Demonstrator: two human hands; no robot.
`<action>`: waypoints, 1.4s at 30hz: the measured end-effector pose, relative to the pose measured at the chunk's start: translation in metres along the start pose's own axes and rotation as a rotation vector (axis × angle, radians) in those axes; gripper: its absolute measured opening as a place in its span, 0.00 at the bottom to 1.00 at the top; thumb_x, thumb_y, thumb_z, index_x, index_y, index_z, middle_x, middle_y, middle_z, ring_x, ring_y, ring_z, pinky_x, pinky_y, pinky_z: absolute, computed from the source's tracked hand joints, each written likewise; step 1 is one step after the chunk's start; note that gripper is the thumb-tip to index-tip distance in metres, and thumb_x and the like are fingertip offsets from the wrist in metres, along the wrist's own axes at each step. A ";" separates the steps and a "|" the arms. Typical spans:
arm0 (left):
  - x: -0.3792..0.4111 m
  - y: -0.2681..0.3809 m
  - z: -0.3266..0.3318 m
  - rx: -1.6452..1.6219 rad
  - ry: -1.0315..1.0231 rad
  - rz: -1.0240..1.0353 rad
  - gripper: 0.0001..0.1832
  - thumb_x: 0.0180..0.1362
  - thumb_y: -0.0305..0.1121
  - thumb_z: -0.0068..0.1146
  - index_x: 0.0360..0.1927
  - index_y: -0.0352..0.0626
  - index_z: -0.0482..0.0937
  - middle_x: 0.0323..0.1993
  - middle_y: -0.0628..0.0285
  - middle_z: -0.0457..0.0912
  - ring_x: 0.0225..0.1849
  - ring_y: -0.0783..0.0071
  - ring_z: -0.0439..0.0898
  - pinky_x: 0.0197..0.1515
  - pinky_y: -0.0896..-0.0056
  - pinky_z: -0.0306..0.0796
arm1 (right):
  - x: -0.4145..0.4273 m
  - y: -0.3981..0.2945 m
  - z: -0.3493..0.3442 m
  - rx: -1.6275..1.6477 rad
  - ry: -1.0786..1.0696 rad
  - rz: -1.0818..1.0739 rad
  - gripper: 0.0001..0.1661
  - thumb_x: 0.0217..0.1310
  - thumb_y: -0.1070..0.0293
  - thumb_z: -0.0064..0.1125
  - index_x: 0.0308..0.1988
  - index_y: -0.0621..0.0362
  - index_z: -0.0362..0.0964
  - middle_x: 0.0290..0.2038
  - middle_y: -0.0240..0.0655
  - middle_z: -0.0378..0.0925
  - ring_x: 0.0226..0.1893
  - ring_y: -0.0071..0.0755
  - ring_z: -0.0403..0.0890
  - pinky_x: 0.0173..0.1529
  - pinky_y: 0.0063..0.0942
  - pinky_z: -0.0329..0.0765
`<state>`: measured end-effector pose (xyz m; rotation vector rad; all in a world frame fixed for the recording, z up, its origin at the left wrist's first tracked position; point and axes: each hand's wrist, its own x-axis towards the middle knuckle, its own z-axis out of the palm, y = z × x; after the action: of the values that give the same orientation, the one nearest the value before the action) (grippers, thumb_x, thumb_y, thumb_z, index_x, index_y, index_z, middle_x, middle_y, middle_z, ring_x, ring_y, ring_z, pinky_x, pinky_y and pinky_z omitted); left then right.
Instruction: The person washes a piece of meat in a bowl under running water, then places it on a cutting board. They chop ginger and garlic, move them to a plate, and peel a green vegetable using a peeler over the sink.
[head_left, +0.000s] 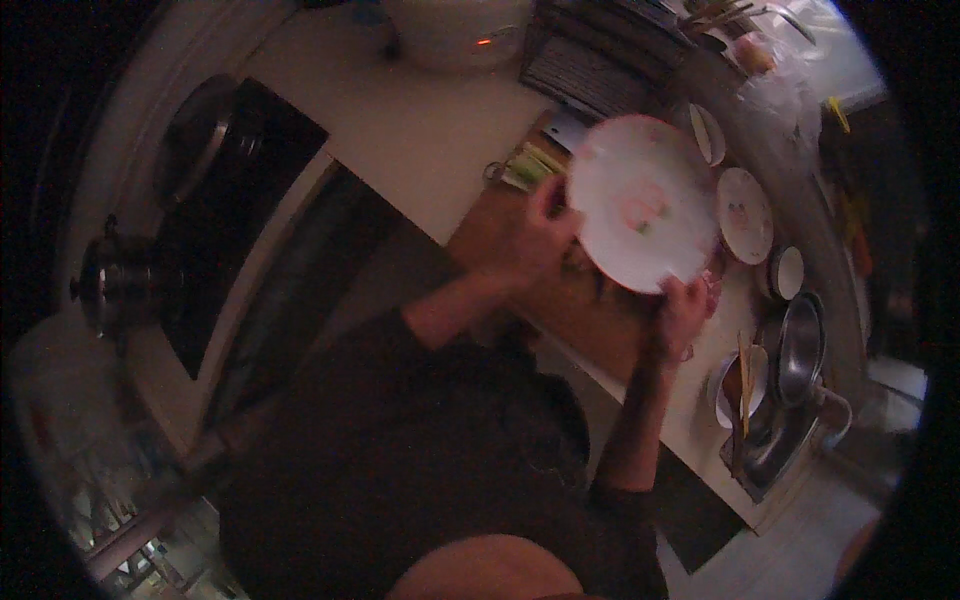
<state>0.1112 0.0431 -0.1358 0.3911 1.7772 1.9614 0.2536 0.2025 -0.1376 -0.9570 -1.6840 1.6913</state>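
Note:
A large white plate (637, 187) with a pinkish rim and a printed motif is held up over the brown cutting board (480, 217). My right hand (682, 307) grips the plate's lower right edge. My left hand (551, 225) is at its left edge, blurred, with the fingers bent; whether it grips the plate I cannot tell. Cut green vegetable pieces (531, 169) lie at the board's upper left, beside a metal blade (566, 133). Under the plate some food shows on the board, too dark to make out.
A smaller plate (745, 215), a bowl (707, 135) and a round container (787, 272) stand along the right. Beyond them are a metal bowl (801, 349) and a sink (780, 450). At the left, a black cooktop (225, 202) bears a lidded pan (199, 142) and a metal pot (124, 285).

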 end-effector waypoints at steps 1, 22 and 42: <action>-0.001 0.000 -0.032 0.170 0.026 -0.049 0.19 0.44 0.28 0.49 0.42 0.35 0.69 0.38 0.59 0.75 0.41 0.71 0.73 0.44 0.70 0.68 | 0.002 0.013 0.026 -0.016 -0.024 0.085 0.10 0.49 0.70 0.53 0.32 0.62 0.65 0.28 0.31 0.68 0.30 0.23 0.67 0.36 0.23 0.66; 0.024 -0.090 -0.267 -0.092 0.455 -0.135 0.20 0.48 0.25 0.48 0.48 0.35 0.69 0.41 0.59 0.75 0.42 0.71 0.72 0.46 0.72 0.65 | 0.014 0.194 0.283 -0.290 -0.518 0.153 0.07 0.49 0.72 0.54 0.30 0.61 0.65 0.23 0.34 0.72 0.23 0.26 0.73 0.28 0.25 0.73; 0.042 -0.104 -0.279 0.381 0.306 -0.121 0.15 0.48 0.26 0.51 0.41 0.34 0.73 0.35 0.57 0.78 0.37 0.69 0.76 0.42 0.70 0.67 | -0.012 0.150 0.283 -0.203 -0.363 0.322 0.08 0.50 0.68 0.51 0.27 0.62 0.68 0.23 0.36 0.73 0.22 0.28 0.74 0.27 0.26 0.74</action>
<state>-0.0491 -0.1679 -0.2774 0.1000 2.3199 1.6652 0.0474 0.0173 -0.2987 -1.1140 -2.0558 2.0301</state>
